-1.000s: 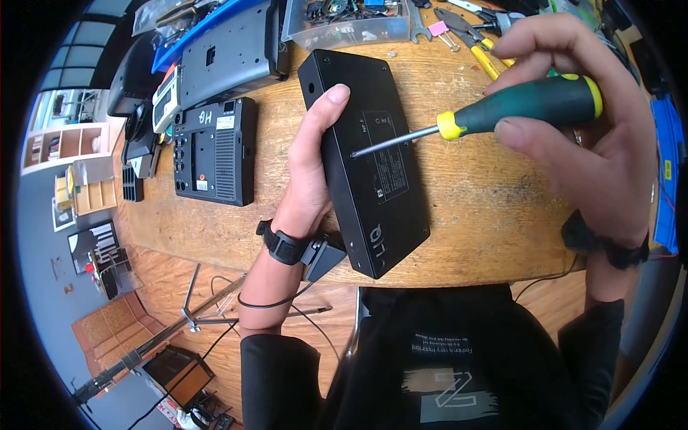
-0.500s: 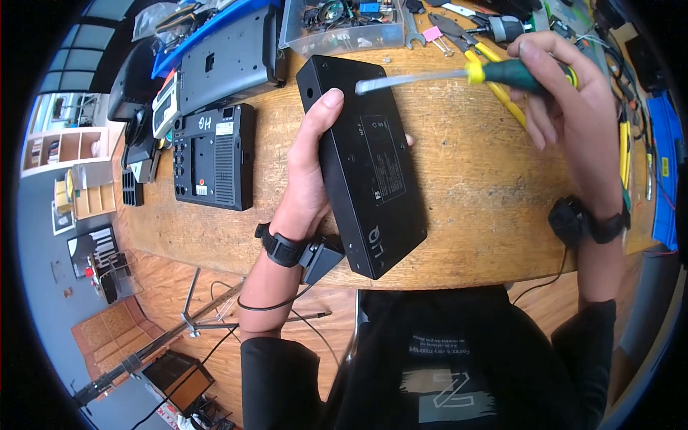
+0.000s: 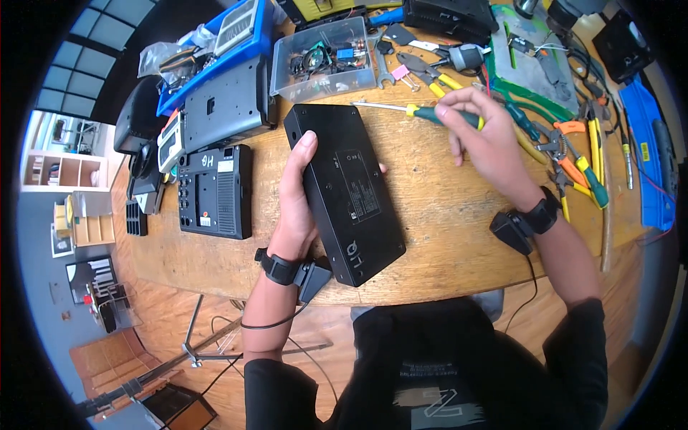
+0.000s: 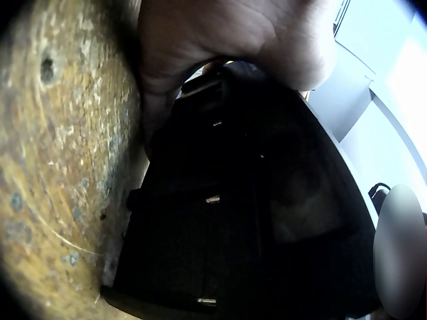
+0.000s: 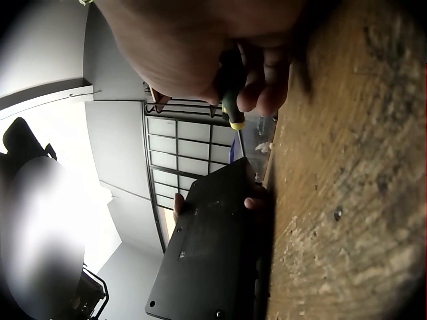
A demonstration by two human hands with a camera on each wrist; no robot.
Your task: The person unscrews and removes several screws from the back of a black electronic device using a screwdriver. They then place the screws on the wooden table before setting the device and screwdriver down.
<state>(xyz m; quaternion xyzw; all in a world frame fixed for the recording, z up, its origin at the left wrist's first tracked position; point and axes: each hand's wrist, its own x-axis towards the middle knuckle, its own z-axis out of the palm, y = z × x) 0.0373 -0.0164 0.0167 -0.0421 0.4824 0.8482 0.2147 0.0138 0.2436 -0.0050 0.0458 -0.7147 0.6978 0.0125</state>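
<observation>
My left hand point(image 3: 292, 193) grips a black rectangular box point(image 3: 365, 222) by its left side, thumb on top and fingertips showing past the right edge. The box face carries a printed label point(image 3: 356, 190), small screw holes and the letters "LIQ" near the close end. My right hand point(image 3: 487, 136) holds a screwdriver point(image 3: 428, 114) with a green and yellow handle, its metal shaft pointing left past the box's far end. In the right wrist view, the shaft overlaps the box's point(image 5: 207, 247) far corner. The left wrist view shows the box's dark side beneath the palm.
A black device with a slotted panel point(image 3: 233, 201) lies to the left on the wooden table point(image 3: 459, 251). Behind are a larger black unit point(image 3: 222, 115), a clear bin of electronic parts point(image 3: 322, 84) and a blue crate point(image 3: 247, 50). Pliers point(image 3: 564, 190) and other tools crowd the right.
The screwdriver tip has left the box's upper face and moved to beyond its far end, with the right hand moving away from me. The head view has shifted, showing more tools at the right.
</observation>
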